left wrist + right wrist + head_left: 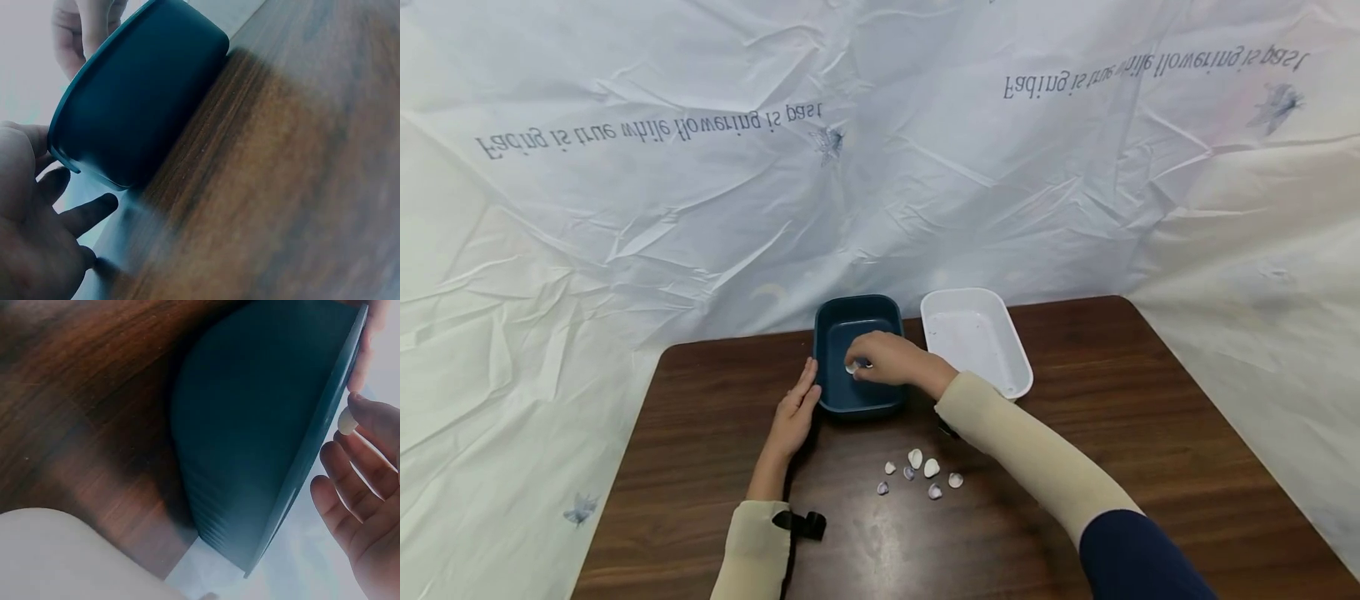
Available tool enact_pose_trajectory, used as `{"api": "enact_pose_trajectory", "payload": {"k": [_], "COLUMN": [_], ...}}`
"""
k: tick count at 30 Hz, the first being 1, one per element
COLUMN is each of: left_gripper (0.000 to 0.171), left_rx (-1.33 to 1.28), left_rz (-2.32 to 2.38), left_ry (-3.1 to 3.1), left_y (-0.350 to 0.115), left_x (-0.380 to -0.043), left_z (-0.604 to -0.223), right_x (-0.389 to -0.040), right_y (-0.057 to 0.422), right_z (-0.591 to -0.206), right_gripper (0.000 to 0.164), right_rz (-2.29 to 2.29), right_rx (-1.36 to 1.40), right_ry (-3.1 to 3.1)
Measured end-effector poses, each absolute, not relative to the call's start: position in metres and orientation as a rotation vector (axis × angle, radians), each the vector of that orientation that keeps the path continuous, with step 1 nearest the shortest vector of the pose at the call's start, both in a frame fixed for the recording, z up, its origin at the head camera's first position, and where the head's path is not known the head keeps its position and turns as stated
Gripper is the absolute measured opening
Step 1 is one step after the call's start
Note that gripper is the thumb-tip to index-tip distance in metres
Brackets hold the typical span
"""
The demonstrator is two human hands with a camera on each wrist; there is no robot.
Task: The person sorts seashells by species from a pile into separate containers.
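While left hand steadies blue tub (fingers straight), right hand pinches shell

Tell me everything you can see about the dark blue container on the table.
The dark blue container is a rounded rectangular tub, apparently matte plastic, with a thin out-turned rim and deep sloping walls. It stands upright on the brown wooden table, near its far edge, just left of the white tray. The left hand rests with straight fingers against its left wall. The right hand hangs over its opening, pinching a small pale shell. Its contents cannot be made out.
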State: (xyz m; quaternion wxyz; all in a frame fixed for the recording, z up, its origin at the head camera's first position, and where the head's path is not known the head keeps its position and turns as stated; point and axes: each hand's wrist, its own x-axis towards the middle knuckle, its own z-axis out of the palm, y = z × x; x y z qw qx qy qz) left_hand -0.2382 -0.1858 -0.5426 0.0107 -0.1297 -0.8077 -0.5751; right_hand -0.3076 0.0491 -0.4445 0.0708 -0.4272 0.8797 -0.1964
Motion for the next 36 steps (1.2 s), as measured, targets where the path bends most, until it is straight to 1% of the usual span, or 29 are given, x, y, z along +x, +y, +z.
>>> {"api": "enact_pose_trajectory", "payload": {"k": [7,10,14,17,36], "left_gripper": [0.052,0.051,0.052,0.053,0.052], "left_rx": [-0.418,-0.419,-0.429,-0.436,-0.412], "left_rz": [-1.779,-1.784,-1.774,-1.760,-1.754], "left_ry": [-2.490,-2.511,-2.532,-2.526,-2.514], "left_y": [-0.187,-0.184,-0.185,-0.186,-0.186], "left_x": [-0.242,-0.238,-0.238,-0.244,-0.241], "left_z": [-0.549,-0.538,-0.538,-0.548,-0.550], "right_x": [-0.315,-0.319,-0.325,-0.328,-0.333], "right_y": [0.040,0.038,0.036,0.034,0.025], "right_z": [-0.449,-0.452,-0.455,-0.458,-0.474], "right_gripper": [0.026,0.026,0.027,0.027,0.026], "right_rz": [-0.593,-0.588,-0.578,-0.583,-0.583], "right_rx": [-1.248,-1.214,-1.180,-1.165,-1.030], "right_ry": [2.652,2.655,2.650,2.648,2.626]}}
